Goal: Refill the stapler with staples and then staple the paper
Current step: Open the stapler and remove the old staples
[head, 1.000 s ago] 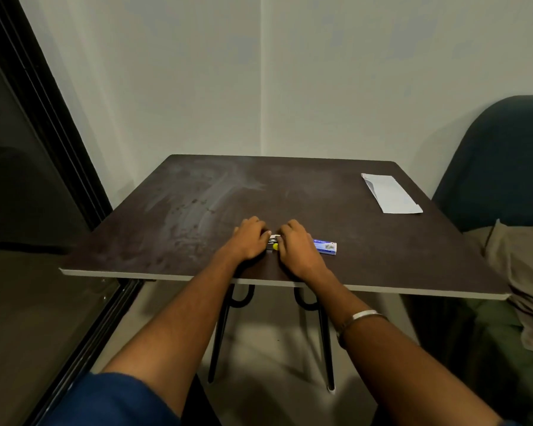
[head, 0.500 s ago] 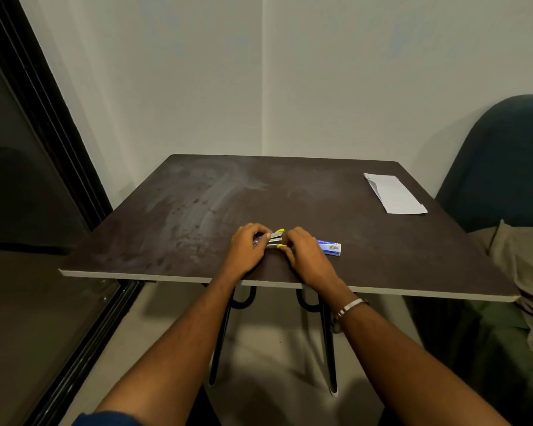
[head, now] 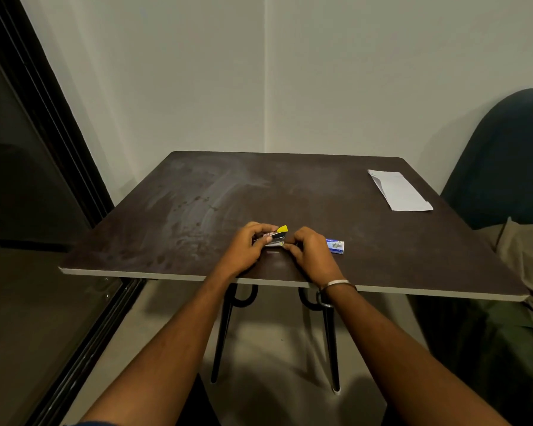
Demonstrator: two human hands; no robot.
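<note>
Stapler (head: 274, 236) is sitting near the front edge of the table (head: 382, 259), caught between both hands. Left hand (head: 247, 249) has its fingers curled over the top and thumb underneath, so it's gripping the body from the left. Right hand (head: 311, 252) is curled in at the other end and seems to be pinching the near corner with its fingertips, though exactly what it's got hold of is too small to make out. A yellow tip pokes up between them, tilted, which makes me think the top is hinged partly open for loading.

Handling-wise, my guess: small, rigid, metal and plastic, light enough for one hand, nothing fragile, but springy. The arm probably wants to snap back, so hold the base steady and lift from the yellow end, keeping fingers out of the channel.

Just beside the right hand, to its right, there's a little blue and white staple box (head: 336, 245), lying flat. Staples themselves will be brittle strips, so take them by the sides.

Folded white paper (head: 399, 190) is well apart, at the far right corner, untouched.
</note>
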